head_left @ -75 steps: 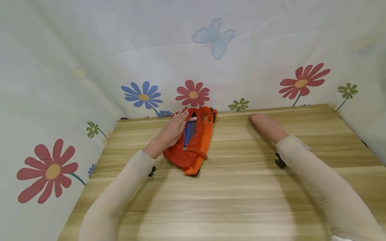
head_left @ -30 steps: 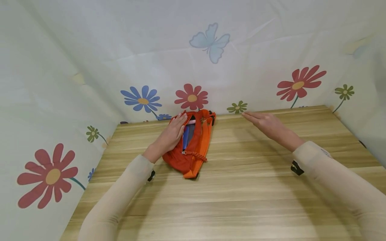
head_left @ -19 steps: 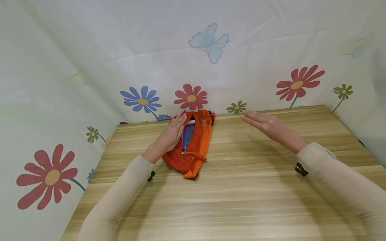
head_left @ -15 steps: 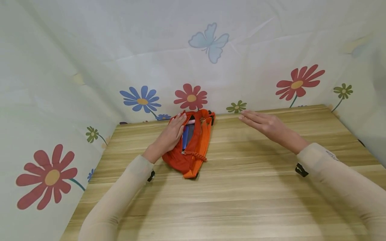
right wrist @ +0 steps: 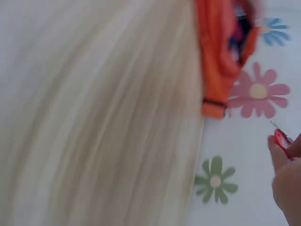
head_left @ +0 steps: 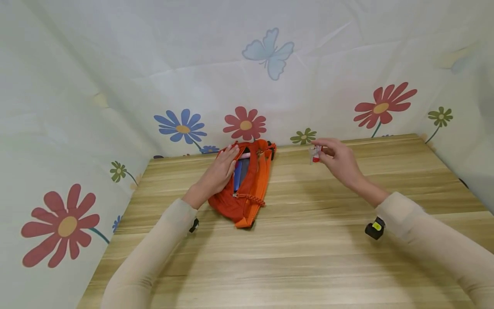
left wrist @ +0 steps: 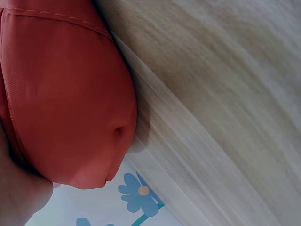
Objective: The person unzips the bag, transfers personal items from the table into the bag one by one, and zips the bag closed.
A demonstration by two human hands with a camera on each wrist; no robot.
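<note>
My left hand (head_left: 217, 172) rests with extended fingers on the left side of an orange-red zippered pouch (head_left: 227, 201) at the back of the table. The pouch's zip gapes, and blue and grey material and a pink stick-like thing (head_left: 245, 156) show inside. To the right, above the table's back edge, my right hand (head_left: 341, 165) pinches a small red and silvery thing (head_left: 316, 159) between thumb and fingers. In the right wrist view the small thing has a red body (right wrist: 282, 140) and a thin metallic tip; its kind is unclear.
The wood-grain table (head_left: 293, 257) meets a white flower-printed curtain (head_left: 328, 64) right behind the pouch. A braided orange zip cord (head_left: 252, 199) lies across the pouch front. A black wrist camera (head_left: 375, 228) hangs under the right sleeve.
My right hand lifted off the table's back, its fingers extended, and has since turned so that the small red thing shows at its fingertips. The left hand and pouch stay put.
</note>
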